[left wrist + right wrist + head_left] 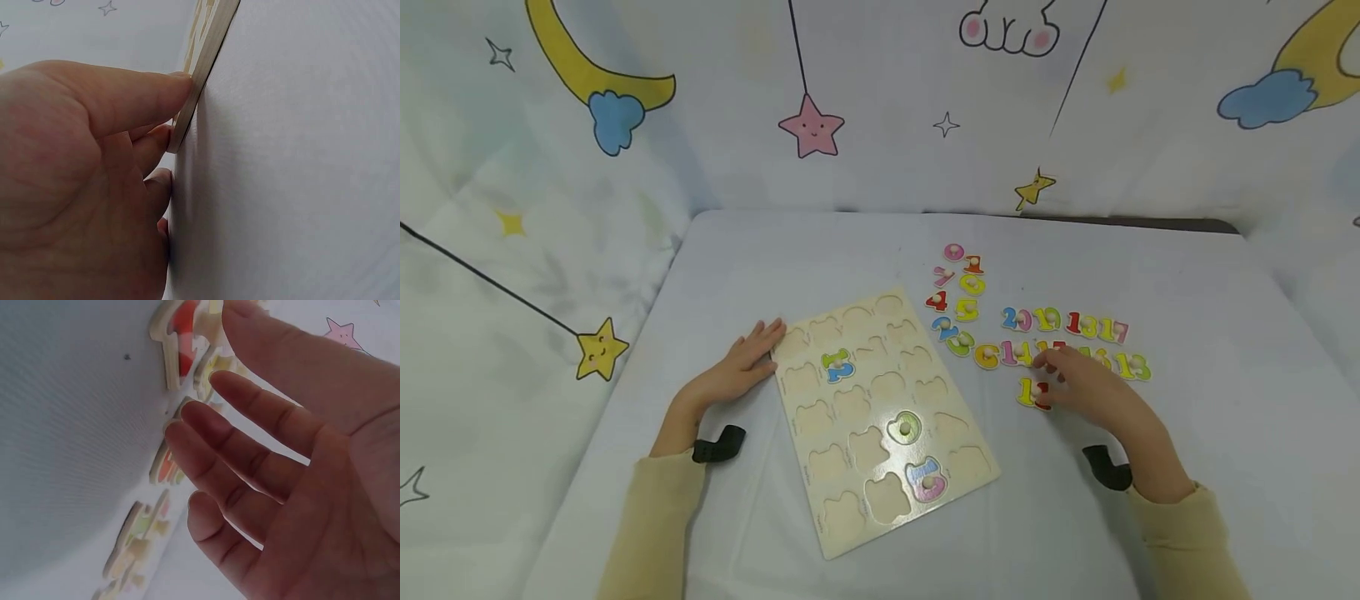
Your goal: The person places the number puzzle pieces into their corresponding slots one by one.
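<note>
A pale wooden puzzle board [838, 429] with number-shaped recesses lies tilted on the table. My left hand [737, 367] rests at its upper left edge, fingers stretched out; the thumb [147, 97] touches the edge in the left wrist view. On the board are a green-and-blue piece [837, 365], a green round piece [905, 427] and a blue-and-pink piece [926, 481]. My right hand [1093, 387] hovers over loose number pieces, fingers loosely bent and thumb apart. Nearest its fingertips is a yellow-and-red piece [1026, 392], partly hidden in the head view.
Loose number pieces stand in rows to the right of the board, among them a 20 [1017, 318] and a 17 [1112, 331]. Single digits, such as a red 4 [936, 301] and a yellow 5 [967, 310], lie beyond the board's upper right corner. A patterned cloth hangs behind.
</note>
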Motion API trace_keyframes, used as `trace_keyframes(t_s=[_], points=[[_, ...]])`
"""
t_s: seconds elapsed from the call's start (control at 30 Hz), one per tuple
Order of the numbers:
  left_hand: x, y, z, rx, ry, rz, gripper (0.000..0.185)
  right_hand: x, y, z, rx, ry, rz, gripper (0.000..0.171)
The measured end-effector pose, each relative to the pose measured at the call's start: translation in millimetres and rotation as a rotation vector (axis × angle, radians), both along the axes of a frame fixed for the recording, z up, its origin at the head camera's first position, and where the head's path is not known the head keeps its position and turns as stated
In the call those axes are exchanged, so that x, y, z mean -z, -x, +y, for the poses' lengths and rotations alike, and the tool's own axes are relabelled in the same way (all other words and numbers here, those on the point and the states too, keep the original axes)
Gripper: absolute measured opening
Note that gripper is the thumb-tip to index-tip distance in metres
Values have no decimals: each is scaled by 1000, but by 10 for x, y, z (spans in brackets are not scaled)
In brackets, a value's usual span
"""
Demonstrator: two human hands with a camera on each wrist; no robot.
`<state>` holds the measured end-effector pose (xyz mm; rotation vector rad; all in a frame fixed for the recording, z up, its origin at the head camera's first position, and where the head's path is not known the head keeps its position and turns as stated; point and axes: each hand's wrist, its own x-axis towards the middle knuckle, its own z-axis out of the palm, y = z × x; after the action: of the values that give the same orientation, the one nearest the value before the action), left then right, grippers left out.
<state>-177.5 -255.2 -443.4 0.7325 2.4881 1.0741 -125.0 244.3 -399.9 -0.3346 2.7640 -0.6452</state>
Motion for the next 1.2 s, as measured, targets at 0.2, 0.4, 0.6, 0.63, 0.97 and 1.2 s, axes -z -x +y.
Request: trace_keyframes(t_s=[0.2, 0.4, 0.6, 0.63, 0.97, 1.2], points=[[16, -29, -2, -4, -7, -2, 57, 83, -41, -12, 4, 3, 20, 40], [47, -76, 13, 1, -27, -1, 57, 113, -81, -5, 13, -23, 26, 32], [86, -108, 24, 5, -41, 6, 57, 114, -139, -35, 15, -69, 32, 31], [86, -112, 27, 6, -42, 4, 57, 113, -145, -40, 13, -76, 32, 31], [54, -102, 7, -3, -44, 21, 57, 95, -126, -68, 14, -53, 56, 34], [40, -82, -18, -6, -35, 30, 57, 27, -139, -40, 17, 37, 70, 25]])
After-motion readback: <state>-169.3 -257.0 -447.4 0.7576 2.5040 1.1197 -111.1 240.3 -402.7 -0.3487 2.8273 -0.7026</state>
